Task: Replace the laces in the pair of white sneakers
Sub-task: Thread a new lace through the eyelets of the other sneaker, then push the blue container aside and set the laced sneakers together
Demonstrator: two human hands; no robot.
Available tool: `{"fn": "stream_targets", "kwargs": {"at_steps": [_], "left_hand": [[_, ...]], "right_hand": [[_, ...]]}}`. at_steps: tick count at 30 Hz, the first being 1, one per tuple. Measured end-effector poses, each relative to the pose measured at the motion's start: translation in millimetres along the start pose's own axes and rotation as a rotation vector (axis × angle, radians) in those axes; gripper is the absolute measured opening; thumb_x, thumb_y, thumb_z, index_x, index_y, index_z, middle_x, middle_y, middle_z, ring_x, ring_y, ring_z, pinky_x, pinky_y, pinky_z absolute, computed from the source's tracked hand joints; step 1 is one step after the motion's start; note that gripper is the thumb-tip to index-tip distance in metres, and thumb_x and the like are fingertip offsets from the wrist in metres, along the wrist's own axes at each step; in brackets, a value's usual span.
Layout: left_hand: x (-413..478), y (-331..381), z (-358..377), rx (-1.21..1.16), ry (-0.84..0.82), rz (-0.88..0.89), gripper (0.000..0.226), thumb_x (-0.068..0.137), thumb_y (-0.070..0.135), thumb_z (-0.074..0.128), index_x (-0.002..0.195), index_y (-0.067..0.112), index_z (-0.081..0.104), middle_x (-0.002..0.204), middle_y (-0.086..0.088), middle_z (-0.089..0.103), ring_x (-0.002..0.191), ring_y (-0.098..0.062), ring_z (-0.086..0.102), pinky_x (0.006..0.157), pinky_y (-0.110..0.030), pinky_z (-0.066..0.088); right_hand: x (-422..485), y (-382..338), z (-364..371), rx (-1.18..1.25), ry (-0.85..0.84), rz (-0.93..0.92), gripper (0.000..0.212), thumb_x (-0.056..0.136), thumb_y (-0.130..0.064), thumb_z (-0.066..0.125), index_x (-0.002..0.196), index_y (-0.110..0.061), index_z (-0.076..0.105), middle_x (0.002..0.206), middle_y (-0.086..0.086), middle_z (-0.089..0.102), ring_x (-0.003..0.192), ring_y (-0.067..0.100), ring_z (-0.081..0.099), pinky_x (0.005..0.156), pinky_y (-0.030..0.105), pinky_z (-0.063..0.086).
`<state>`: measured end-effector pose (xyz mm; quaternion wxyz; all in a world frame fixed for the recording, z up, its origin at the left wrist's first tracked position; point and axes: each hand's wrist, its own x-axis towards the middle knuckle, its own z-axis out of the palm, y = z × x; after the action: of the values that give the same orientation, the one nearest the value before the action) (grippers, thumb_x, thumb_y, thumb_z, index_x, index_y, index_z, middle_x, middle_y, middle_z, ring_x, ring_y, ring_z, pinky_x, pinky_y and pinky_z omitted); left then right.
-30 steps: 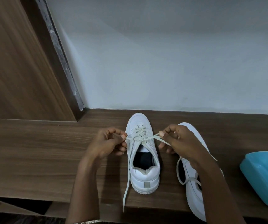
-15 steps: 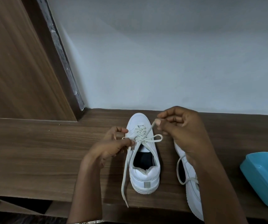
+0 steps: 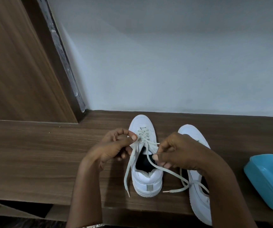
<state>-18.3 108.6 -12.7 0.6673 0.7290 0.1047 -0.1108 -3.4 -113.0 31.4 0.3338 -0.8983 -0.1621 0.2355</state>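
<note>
Right of the fingers (image 3: pixel 133 137) sits one turquoise plastic tub (image 3: pixel 267 180); left hand (image 3: pixel 112 147) and right hand (image 3: pixel 180 152) pinch one cream flat lace (image 3: pixel 130 163); right forearm overlaps one of two white leather sneakers (image 3: pixel 147 180).

A single wide-angle view looks out from the person's head, facing forward and steeply down along both forearms. It sits close over the near edge of the dark brown wood-grain tabletop (image 3: pixel 33 162), which spans the lower half. The pale grey wall (image 3: pixel 165 63) fills the far upper part, and a brown wooden panel (image 3: pixel 17 63) slants in at the left. The left hand (image 3: pixel 114 148) and right hand (image 3: pixel 178 152) meet low at centre, near enough that the cream flat lace (image 3: pixel 142 134) pinched in their fingers shows plainly. The right edge cuts off a turquoise plastic container (image 3: pixel 267 181).
</note>
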Motion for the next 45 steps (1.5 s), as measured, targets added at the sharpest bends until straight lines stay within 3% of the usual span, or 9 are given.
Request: {"fn": "stream_targets", "kwargs": {"at_steps": [7, 13, 16, 20, 26, 30, 34, 40, 45], "left_hand": [[4.7, 3.2, 5.4, 0.01, 0.147, 0.156, 0.024, 0.094, 0.022, 0.063, 0.103, 0.0, 0.065, 0.049, -0.002, 0.049, 0.037, -0.004, 0.036, 0.038, -0.014, 0.026], [7.6, -4.2, 18.8, 0.224, 0.168, 0.261, 0.01, 0.084, 0.026, 0.076, 0.086, 0.017, 0.071, 0.056, 0.006, 0.055, 0.046, -0.003, 0.045, 0.048, -0.02, 0.037], [2.6, -13.1, 33.2, 0.404, 0.354, 0.326, 0.008, 0.082, 0.028, 0.078, 0.081, 0.028, 0.069, 0.058, 0.01, 0.06, 0.051, -0.004, 0.051, 0.053, -0.028, 0.044], [-23.6, -3.3, 65.2, 0.528, 0.57, 0.499, 0.007, 0.086, 0.025, 0.071, 0.085, 0.028, 0.065, 0.058, 0.01, 0.059, 0.054, -0.006, 0.055, 0.053, -0.027, 0.044], [-57.7, -1.9, 116.7, 0.416, 0.446, 0.653, 0.008, 0.089, 0.023, 0.069, 0.084, 0.027, 0.064, 0.059, 0.012, 0.057, 0.056, -0.008, 0.055, 0.054, -0.021, 0.041], [-77.6, -6.2, 172.0, 0.34, 0.305, 0.684, 0.008, 0.088, 0.023, 0.07, 0.086, 0.028, 0.064, 0.062, 0.008, 0.06, 0.06, -0.012, 0.06, 0.057, -0.036, 0.049], [-84.8, -2.7, 228.7, 0.343, 0.209, 0.691, 0.012, 0.084, 0.02, 0.072, 0.081, 0.028, 0.064, 0.063, 0.01, 0.06, 0.06, -0.011, 0.059, 0.057, -0.028, 0.048], [-81.9, -5.9, 282.5, 0.381, 0.12, 0.613, 0.007, 0.085, 0.021, 0.071, 0.084, 0.025, 0.066, 0.076, 0.015, 0.064, 0.074, -0.004, 0.061, 0.064, -0.021, 0.047], [-71.3, -19.2, 315.9, 0.46, 0.02, 0.534, 0.016, 0.09, 0.022, 0.065, 0.106, 0.022, 0.069, 0.1, 0.014, 0.069, 0.094, -0.002, 0.062, 0.084, -0.024, 0.05]], "right_hand": [[12.4, 2.1, 8.4, 0.07, 0.424, 0.069, 0.029, 0.079, -0.04, 0.08, 0.069, -0.019, 0.063, 0.058, -0.004, 0.07, 0.057, 0.012, 0.07, 0.073, 0.036, 0.059], [22.0, 13.5, 27.4, -0.098, 0.491, 0.091, 0.027, 0.074, -0.035, 0.083, 0.08, -0.026, 0.058, 0.073, -0.01, 0.064, 0.073, 0.013, 0.065, 0.074, 0.035, 0.055], [15.2, 18.0, 22.9, -0.047, 0.517, 0.077, 0.018, 0.079, -0.033, 0.08, 0.076, -0.027, 0.062, 0.068, -0.012, 0.064, 0.071, 0.006, 0.063, 0.07, 0.031, 0.054], [-21.3, 25.1, 6.5, 0.141, 0.743, -0.037, 0.014, 0.082, -0.03, 0.078, 0.074, -0.026, 0.067, 0.068, -0.012, 0.066, 0.063, 0.003, 0.063, 0.062, 0.021, 0.05], [-91.2, 57.2, 10.5, 0.222, 0.947, -0.084, 0.014, 0.083, -0.02, 0.079, 0.076, -0.026, 0.068, 0.067, -0.016, 0.068, 0.068, -0.003, 0.065, 0.061, 0.008, 0.046], [-142.6, 106.3, 8.8, 0.145, 1.08, 0.043, 0.019, 0.081, -0.021, 0.08, 0.072, -0.027, 0.064, 0.065, -0.014, 0.067, 0.067, 0.004, 0.064, 0.062, 0.014, 0.045], [-181.5, 154.3, -2.1, -0.063, 1.199, 0.165, 0.012, 0.081, -0.016, 0.078, 0.085, -0.024, 0.069, 0.084, -0.013, 0.068, 0.083, 0.016, 0.063, 0.074, 0.02, 0.037], [-183.4, 204.0, -4.6, -0.315, 0.968, 0.333, 0.039, 0.076, -0.035, 0.08, 0.112, -0.022, 0.071, 0.114, -0.001, 0.069, 0.11, 0.024, 0.057, 0.089, 0.04, 0.047], [-181.3, 222.3, -3.3, -0.362, 0.887, 0.301, 0.021, 0.08, -0.025, 0.078, 0.1, -0.021, 0.075, 0.103, -0.004, 0.072, 0.108, 0.022, 0.062, 0.084, 0.042, 0.051]]}}
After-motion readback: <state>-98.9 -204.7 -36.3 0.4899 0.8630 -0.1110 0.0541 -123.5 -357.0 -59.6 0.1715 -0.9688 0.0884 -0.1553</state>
